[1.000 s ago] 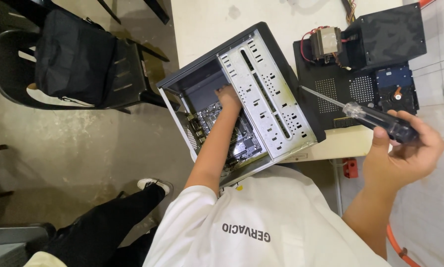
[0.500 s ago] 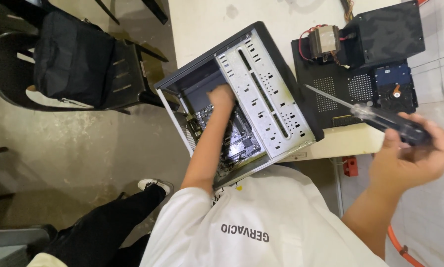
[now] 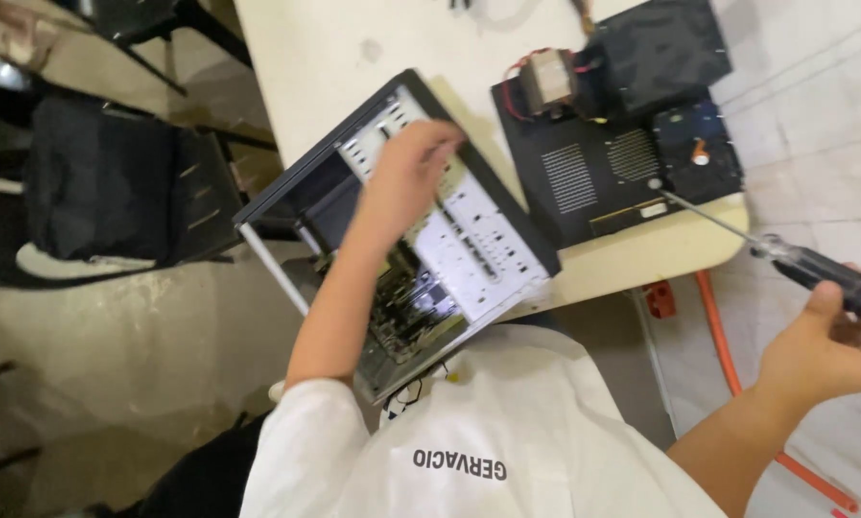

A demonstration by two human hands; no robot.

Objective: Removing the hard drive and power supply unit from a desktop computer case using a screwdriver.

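Presently, the open computer case [image 3: 421, 240] lies on its side at the near left corner of the pale table [image 3: 306, 58], overhanging the table's edge toward the person. Its perforated metal tray faces up, and a circuit board shows in the lower part of the case. The left hand [image 3: 406, 173] hovers over the upper part of the case interior, fingers loosely curled and grasping nothing; whether it touches the metal cannot be told because of blur. The right hand [image 3: 824, 345] is off the table's right edge, above the tiled floor, clenched around the dark handle of a screwdriver [image 3: 785, 259]. The screwdriver's thin shaft points up and left, its tip over the near right edge of the table, close to a black vented cover panel [image 3: 584, 182]. On that panel, toward the far right corner of the table, sit a small transformer with red wires [image 3: 545, 82], a black box [image 3: 660, 48] and a dark drive [image 3: 694, 144]. An orange hose [image 3: 728, 364] runs across the floor below the table's right edge. A black chair [image 3: 114, 192] stands left of the table.
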